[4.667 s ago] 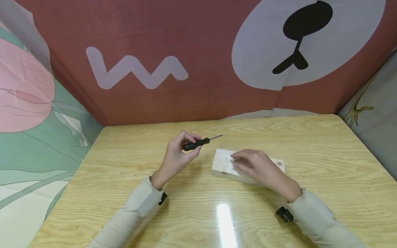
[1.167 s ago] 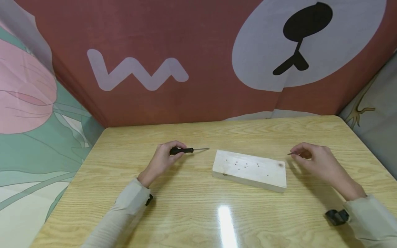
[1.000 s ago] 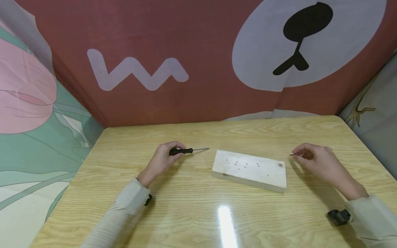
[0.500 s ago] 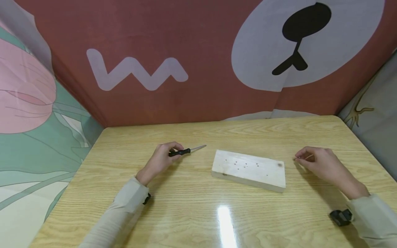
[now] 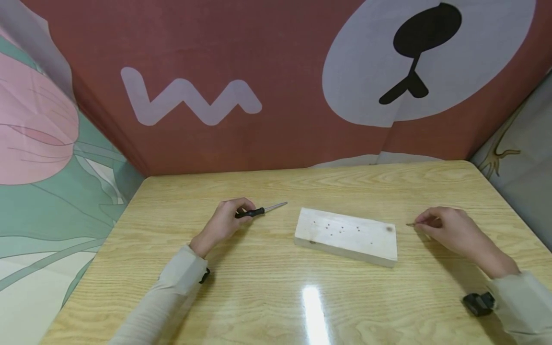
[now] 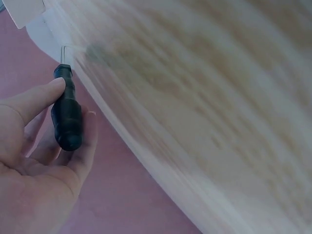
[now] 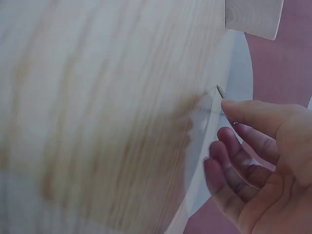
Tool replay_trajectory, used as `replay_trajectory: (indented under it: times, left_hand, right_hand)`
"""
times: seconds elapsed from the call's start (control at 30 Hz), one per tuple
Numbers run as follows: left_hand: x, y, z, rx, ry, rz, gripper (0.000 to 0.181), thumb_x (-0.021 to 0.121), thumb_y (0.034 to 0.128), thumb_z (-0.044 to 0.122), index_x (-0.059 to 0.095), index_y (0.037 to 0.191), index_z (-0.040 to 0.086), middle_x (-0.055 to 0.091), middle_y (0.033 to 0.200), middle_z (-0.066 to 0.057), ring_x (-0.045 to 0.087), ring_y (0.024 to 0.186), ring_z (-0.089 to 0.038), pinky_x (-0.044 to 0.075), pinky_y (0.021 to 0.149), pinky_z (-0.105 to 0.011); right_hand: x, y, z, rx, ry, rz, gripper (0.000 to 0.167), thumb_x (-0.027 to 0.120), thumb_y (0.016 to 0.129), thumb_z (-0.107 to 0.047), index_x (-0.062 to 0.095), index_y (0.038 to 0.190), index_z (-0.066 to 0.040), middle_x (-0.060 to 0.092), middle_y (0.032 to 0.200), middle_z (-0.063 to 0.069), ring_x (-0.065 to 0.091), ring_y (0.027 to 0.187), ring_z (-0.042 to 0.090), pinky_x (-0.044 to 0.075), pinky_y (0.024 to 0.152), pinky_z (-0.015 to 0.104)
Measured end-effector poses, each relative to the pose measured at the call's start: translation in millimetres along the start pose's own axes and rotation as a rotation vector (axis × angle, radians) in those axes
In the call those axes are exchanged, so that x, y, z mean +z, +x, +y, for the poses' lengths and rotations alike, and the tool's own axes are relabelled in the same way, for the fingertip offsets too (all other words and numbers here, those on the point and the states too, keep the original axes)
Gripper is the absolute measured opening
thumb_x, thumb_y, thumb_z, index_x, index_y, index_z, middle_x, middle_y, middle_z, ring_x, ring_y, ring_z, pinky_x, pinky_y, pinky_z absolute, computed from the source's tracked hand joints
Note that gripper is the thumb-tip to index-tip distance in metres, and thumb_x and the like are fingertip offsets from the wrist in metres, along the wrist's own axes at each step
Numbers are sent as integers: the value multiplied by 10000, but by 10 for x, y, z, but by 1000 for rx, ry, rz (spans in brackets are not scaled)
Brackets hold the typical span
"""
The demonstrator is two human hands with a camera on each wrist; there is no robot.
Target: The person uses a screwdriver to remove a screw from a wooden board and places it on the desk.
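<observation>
My left hand holds a screwdriver by its black handle, left of the block, the shaft pointing right and slightly away. In the left wrist view the thumb presses along the dark handle, with fingers beneath it. To the right of the block, my right hand pinches a small screw. The right wrist view shows the threaded end of the screw sticking out past the thumb. Between the hands a pale wooden block lies on the table, several small holes in its top.
The wood-grain table carries the block near its middle. Behind it hangs a red cloth with a cartoon print, and a floral cloth hangs at the left.
My right hand has left the block's top and moved right, now with a screw in its fingers. My left hand has drawn back left and lower with the screwdriver. The block stays put.
</observation>
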State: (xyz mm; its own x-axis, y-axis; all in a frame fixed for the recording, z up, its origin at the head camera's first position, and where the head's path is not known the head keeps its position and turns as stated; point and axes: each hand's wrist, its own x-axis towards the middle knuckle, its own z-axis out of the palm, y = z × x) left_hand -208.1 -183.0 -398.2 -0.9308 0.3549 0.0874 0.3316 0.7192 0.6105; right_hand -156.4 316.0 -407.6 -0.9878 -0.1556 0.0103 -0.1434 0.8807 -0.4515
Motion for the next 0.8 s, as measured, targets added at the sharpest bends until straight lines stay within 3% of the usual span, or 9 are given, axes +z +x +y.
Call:
replay_trajectory:
  times: [0.27,0.53,0.8]
  left_hand:
    - [5,-3,7,14,26,-8,195,753,855,13,714,1035,78,742,965,-67,660,824,-164,526,685,-269]
    - [13,0,-9,13,19,-52,212,752,844,-10,700,1039,52,742,927,-88,666,794,-150,528,677,-248]
    - [21,-1,-1,17,27,-68,229,751,834,-30,699,1046,38,749,945,-105,684,832,-180,554,730,-310]
  right_hand:
    - [4,-18,61,-26,-18,-7,72,714,876,-72,738,929,-29,700,820,51,582,721,104,457,587,232]
    - [9,-33,75,-32,-15,-38,57,716,882,-62,744,926,-40,728,862,87,665,788,222,518,650,286]
    - [12,-40,78,-26,-11,-33,63,727,884,-94,745,918,-44,722,842,54,645,769,167,512,648,286]
